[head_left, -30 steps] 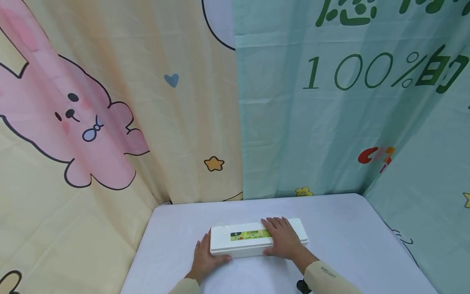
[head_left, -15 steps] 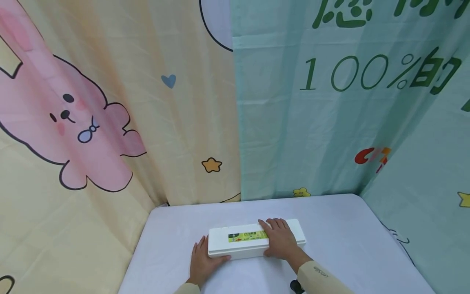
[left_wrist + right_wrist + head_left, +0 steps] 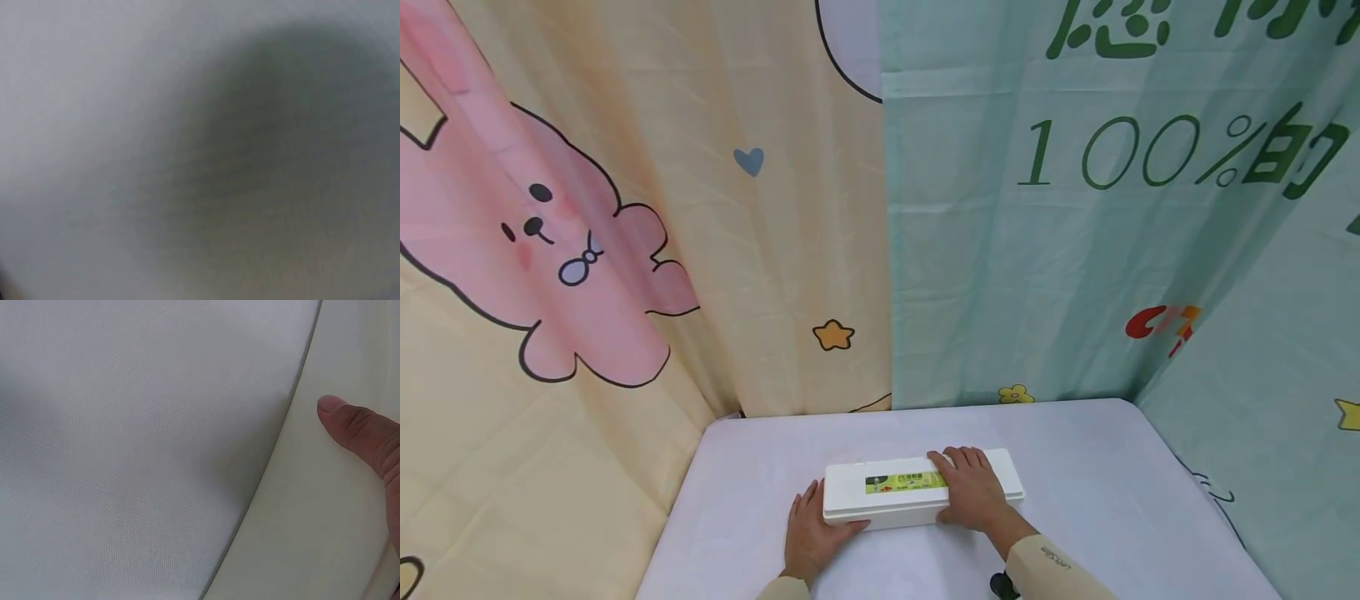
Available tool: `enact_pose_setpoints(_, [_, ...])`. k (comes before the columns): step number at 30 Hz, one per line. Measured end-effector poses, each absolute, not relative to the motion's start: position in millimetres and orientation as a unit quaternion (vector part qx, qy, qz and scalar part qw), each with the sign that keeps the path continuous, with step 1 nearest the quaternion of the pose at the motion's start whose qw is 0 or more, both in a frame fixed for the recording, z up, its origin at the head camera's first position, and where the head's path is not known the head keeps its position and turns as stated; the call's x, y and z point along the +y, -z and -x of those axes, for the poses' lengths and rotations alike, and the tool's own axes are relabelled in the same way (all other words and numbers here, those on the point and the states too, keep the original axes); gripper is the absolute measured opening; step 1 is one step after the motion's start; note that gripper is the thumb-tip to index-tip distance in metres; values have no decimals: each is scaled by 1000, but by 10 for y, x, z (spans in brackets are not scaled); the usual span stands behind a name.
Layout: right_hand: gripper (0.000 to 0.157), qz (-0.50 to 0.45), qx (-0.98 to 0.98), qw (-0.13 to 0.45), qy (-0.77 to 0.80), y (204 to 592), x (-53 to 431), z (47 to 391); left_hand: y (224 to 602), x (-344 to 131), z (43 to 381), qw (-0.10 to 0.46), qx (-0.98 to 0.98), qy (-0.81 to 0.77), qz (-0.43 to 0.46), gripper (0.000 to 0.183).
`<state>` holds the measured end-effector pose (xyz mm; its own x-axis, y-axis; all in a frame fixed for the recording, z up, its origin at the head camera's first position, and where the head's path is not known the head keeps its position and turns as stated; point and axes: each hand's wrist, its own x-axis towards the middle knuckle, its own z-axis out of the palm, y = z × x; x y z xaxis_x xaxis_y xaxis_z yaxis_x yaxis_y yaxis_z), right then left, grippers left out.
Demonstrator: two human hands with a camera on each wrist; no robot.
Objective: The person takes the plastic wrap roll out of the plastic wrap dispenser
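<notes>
Cream cloth (image 3: 775, 250) hangs at 11 o'clock and teal cloth (image 3: 970, 275) at 1 o'clock, behind one bench (image 3: 1075, 467) with a pale, woven surface. One white box (image 3: 902, 502) lies on the bench, near 6 o'clock; its long axis runs from 9 toward 3 o'clock, the right end turned slightly to 2. It is smooth and rectangular, with one yellow-green label (image 3: 895, 483) on the flat top. Two hands hold it: the left hand (image 3: 814, 532) around its 8 o'clock corner, thumb along the near side; the right hand (image 3: 973, 493) over the 3 o'clock half, fingers on the top, thumb on the near side.
</notes>
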<state>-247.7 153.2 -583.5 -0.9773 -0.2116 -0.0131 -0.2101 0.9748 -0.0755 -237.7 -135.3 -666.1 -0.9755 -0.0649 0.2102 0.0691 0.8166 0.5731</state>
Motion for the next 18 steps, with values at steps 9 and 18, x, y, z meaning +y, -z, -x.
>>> enact_pose_setpoints(9, [100, 113, 993, 3, 42, 5820, 1522, 2471, 6645, -1356, 2362, 119, -944, 309, 2, 110])
enact_pose_setpoints(18, [99, 108, 993, 16, 48, 5772, 1508, 2477, 6635, -1350, 2357, 121, -943, 311, 0, 108])
